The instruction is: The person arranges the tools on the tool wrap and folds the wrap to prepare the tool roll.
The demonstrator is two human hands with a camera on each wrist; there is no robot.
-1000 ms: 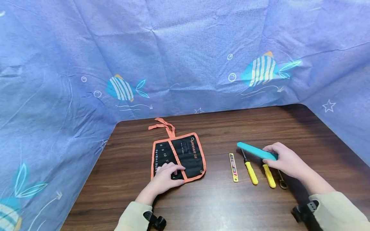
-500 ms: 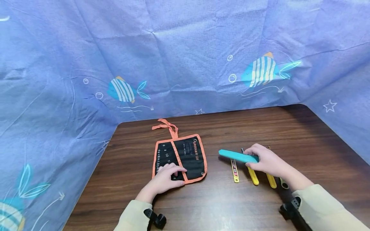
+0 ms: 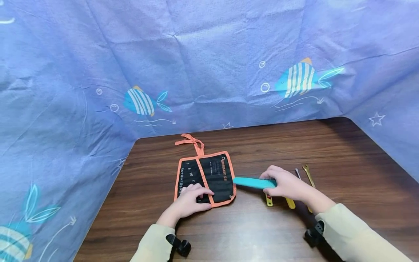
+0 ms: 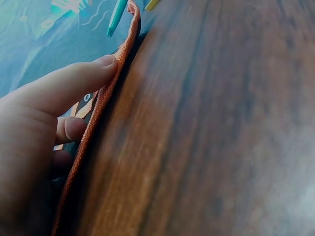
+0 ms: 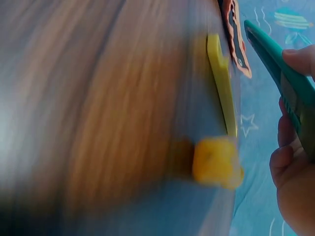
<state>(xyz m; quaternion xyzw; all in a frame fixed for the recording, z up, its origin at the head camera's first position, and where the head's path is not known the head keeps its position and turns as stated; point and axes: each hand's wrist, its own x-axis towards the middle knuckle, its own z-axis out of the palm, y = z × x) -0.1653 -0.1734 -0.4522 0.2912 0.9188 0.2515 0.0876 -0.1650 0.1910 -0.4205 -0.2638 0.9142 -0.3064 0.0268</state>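
My left hand rests on the lower part of a black tool pouch with orange edging, which lies flat on the table. In the left wrist view its thumb touches the orange edge, with other fingers partly hidden behind. My right hand grips a long teal tool by its right end; its exact kind is unclear. The tool's far tip reaches the pouch's right edge in the head view. The right wrist view shows the teal tool between thumb and fingers.
Under and beside the right hand lie a yellow labelled strip, a yellow screwdriver handle, another screwdriver's shaft and a brass-coloured wrench, partly covered. Orange ties extend behind the pouch. A blue fish-print cloth hangs behind the table.
My right hand has carried the teal tool leftward from over the screwdrivers to the pouch's right edge. The wrench's open end has come into sight. My left hand stays on the pouch.
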